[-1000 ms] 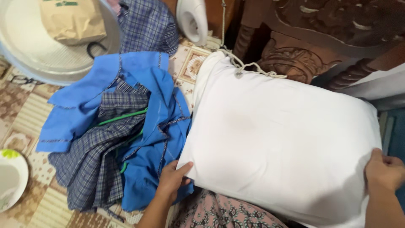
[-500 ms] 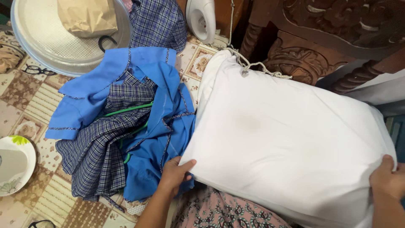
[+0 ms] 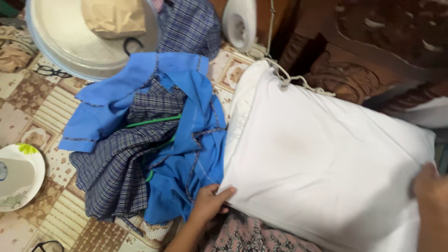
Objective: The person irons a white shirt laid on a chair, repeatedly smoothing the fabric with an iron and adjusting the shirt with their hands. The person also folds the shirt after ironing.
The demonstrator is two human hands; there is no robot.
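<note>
On the patterned floor, our left hand [image 3: 210, 203] pinches the white pillow's [image 3: 322, 163] near corner, our right hand [image 3: 429, 196] closed on its far edge. Beside it, a round basin [image 3: 60, 42] holds a brown paper bag [image 3: 114, 17].

White pillow [image 3: 322, 168]: large, soft, filling the frame from centre to 4 o'clock, lying partly on a patterned lap. Left hand [image 3: 210, 203]: at 6 o'clock, gripping the pillow's lower left corner, thumb on top. Right hand [image 3: 429, 186]: at 4 o'clock, blurred, laid on the pillow's right edge. Blue garment [image 3: 186, 112]: heaped with checked cloth [image 3: 116, 172] on the tiled floor [image 3: 28, 121], just left of the pillow. Round pale basin [image 3: 70, 42]: at 11 o'clock, holding a brown paper bag [image 3: 114, 16]. Plate [image 3: 18, 177]: at 9 o'clock. Carved dark wooden furniture [image 3: 368, 51]: at 1 o'clock.
</note>
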